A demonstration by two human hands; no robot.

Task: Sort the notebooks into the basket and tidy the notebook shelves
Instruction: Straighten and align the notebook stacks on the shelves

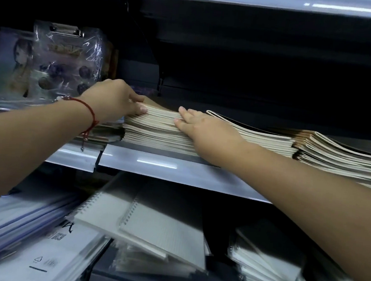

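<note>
The grey metal shelf (155,167) is seen carrying a flat stack of cream-paged, brown-covered notebooks (156,133), its long axis running left to right along the shelf edge and its page edges turned toward the viewer, with a second, looser stack of similar notebooks (335,155) just beside it on the right. The left hand (114,100), with a red string bracelet (90,112) at the wrist, is curled round the stack's upper left corner, thumb pressed on the page edges. The right hand (205,131) is laid with straight fingers against the front of the stack, nothing being held.
</note>
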